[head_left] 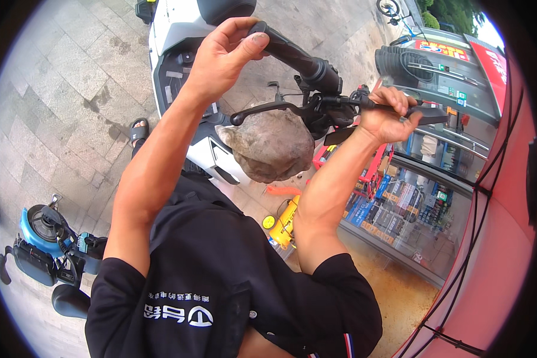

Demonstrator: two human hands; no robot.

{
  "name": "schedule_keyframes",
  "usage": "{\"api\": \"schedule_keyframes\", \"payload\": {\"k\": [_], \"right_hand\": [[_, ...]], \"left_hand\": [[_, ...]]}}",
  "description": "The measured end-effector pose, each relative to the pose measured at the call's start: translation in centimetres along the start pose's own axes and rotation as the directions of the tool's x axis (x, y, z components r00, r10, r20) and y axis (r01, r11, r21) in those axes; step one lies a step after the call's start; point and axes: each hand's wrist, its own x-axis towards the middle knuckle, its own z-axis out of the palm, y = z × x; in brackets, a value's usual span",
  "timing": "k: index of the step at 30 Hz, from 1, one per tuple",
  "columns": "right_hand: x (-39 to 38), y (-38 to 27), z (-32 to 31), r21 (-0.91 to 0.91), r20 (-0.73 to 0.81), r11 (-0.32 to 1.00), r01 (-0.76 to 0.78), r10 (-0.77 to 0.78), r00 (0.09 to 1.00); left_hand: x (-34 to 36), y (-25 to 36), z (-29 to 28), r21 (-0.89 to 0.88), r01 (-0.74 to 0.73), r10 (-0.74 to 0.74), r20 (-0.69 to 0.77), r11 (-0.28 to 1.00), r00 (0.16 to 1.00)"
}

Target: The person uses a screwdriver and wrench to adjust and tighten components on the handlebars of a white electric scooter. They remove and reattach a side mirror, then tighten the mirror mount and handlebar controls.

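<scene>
My left hand [224, 56] is closed around the outer end of a black handlebar grip [289, 53], its thumb lying along the end. My right hand [391, 113] is closed on a thin black rod beside a flat black piece [429, 115] that looks like a rear-view mirror seen edge-on. Between the hands are the handlebar clamps and a black brake lever [268, 110]. Below the lever is a stained grey cloth item [274, 146], perhaps a cap; what it rests on is hidden. A white and black scooter [176, 36] stands beyond my left arm.
At right stands a glass display case [400, 209] with several boxed goods, beside a red panel [495, 238] with black cables. A yellow cylindrical tool [287, 222] is near my right elbow. A blue scooter [45, 230] is parked at left on the paving [53, 137]. Coiled black tubing [400, 64] lies far right.
</scene>
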Motion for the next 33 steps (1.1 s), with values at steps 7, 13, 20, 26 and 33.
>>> {"api": "schedule_keyframes", "payload": {"k": [7, 13, 20, 26, 33], "right_hand": [[0.9, -1.7, -0.4, 0.131, 0.059, 0.991, -0.010, 0.002, 0.998], [-2.8, 0.5, 2.0, -0.321, -0.171, 0.802, 0.504, -0.573, 0.802], [-6.0, 1.0, 0.3, -0.440, 0.297, 0.682, 0.584, -0.504, 0.811], [-3.7, -7.1, -0.6, -0.727, 0.581, 0.616, 0.304, 0.314, 0.751], [-3.3, -4.6, -0.6, -0.701, 0.658, 0.473, 0.534, 0.140, 0.740]], "left_hand": [[0.3, -0.1, 0.0, -0.039, 0.020, -0.021, -0.019, 0.999, 1.000], [0.2, 0.2, -0.3, -0.028, 0.070, -0.069, 0.023, 0.997, 0.997], [0.6, 0.7, -0.9, -0.061, 0.141, -0.139, 0.041, 0.988, 0.989], [0.7, 0.7, -1.0, -0.118, 0.181, -0.176, 0.055, 0.976, 0.983], [1.2, 0.9, -0.9, -0.125, 0.182, -0.178, 0.036, 0.975, 0.983]]}}
